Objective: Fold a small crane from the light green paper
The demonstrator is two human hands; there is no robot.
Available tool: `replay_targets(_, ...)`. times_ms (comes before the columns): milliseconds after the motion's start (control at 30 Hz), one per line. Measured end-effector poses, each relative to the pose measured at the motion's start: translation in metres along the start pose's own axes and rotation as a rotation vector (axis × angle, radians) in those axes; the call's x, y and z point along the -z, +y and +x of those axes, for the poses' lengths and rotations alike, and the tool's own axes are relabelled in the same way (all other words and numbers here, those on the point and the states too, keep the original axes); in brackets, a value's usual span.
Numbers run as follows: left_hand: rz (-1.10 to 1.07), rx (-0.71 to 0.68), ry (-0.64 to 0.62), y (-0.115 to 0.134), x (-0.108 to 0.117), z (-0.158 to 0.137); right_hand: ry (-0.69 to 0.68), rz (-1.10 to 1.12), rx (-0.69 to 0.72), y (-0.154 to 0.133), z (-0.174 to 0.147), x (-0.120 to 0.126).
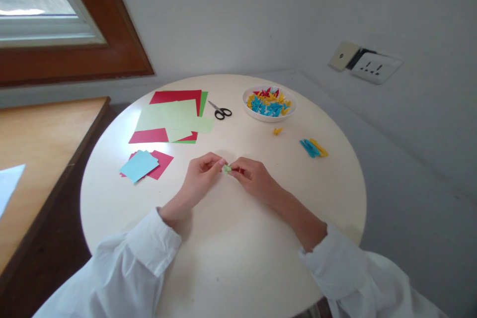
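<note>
A small folded piece of light green paper [227,169] is pinched between my two hands, just above the middle of the round table. My left hand [202,175] grips its left side with thumb and fingertips closed. From the other side, my right hand [255,179] pinches it the same way. The fingers cover part of the paper, so its full shape is hidden. Beyond my hands, a yellow folded paper piece [278,131] lies alone, near a white dish [270,118] of folded red, yellow and blue paper pieces.
Black-handled scissors [222,113] lie beside large red and green paper sheets [164,114]. Blue and red paper squares [140,165] are at left; narrow blue and yellow folded pieces [313,148] at right. A wooden table [48,134] stands left, wall sockets [374,68] at right.
</note>
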State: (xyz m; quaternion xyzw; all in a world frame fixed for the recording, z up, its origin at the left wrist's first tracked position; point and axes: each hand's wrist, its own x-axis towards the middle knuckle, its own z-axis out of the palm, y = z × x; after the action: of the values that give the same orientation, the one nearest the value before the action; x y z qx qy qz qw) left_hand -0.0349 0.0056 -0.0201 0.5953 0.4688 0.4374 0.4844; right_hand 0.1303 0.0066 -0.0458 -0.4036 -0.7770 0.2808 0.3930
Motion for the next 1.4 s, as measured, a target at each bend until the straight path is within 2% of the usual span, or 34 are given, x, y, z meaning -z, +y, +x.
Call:
replay_targets(133,-0.009,0.014,-0.017,-0.005,0.000,0.001,-0.002,0.037,-0.017,0.000,0.000,-0.001)
replay_targets(233,0.024,0.016,0.017,-0.007,0.000,0.002,0.021,0.055,-0.053,0.000,0.001,-0.003)
replay_targets(400,0.061,0.010,0.074,-0.007,-0.004,0.002,0.132,0.050,-0.234,-0.003,0.005,-0.005)
replay_targets(500,0.065,0.015,0.071,-0.009,-0.006,0.002,0.158,0.062,-0.289,-0.006,0.006,-0.004)
replay_targets(800,0.034,0.028,0.084,-0.011,-0.007,0.002,0.011,0.254,-0.189,-0.005,0.003,-0.007)
replay_targets(933,0.014,0.023,0.094,-0.011,-0.007,0.002,-0.040,0.264,-0.173,-0.008,0.003,-0.004)
replay_targets(1400,-0.016,0.058,0.083,-0.013,-0.008,0.001,0.032,0.271,-0.236,-0.002,0.006,-0.008)
